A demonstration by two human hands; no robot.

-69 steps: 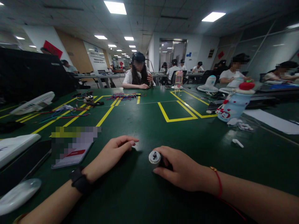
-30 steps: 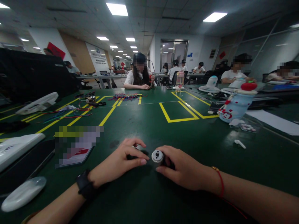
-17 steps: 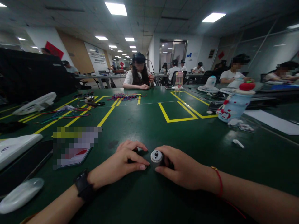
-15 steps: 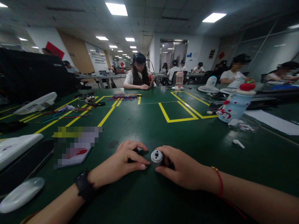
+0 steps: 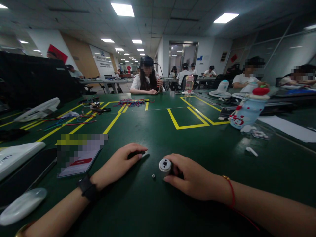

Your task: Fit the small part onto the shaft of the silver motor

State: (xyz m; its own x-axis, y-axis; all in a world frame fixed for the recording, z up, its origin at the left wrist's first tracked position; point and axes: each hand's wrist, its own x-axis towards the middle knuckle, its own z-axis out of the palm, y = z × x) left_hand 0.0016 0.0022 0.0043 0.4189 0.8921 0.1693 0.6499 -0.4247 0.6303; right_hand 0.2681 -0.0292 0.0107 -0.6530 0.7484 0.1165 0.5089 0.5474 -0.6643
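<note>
Head view: the right hand [image 5: 191,179] is gripping a small silver motor [image 5: 165,165] on the green bench [image 5: 158,131]. Left of the motor, the left hand [image 5: 118,164] is pinching a dark part [image 5: 135,153]; 1 tiny screw [image 5: 153,176] is lying just beside the motor.

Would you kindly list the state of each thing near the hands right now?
Right hand: grip closed on the small motor, resting on the table.
Small motor: lying on its side, silver end facing the camera.
Left hand: fingers curled over a small dark part.
Tiny part: lying loose on the green table, touching neither hand.
</note>
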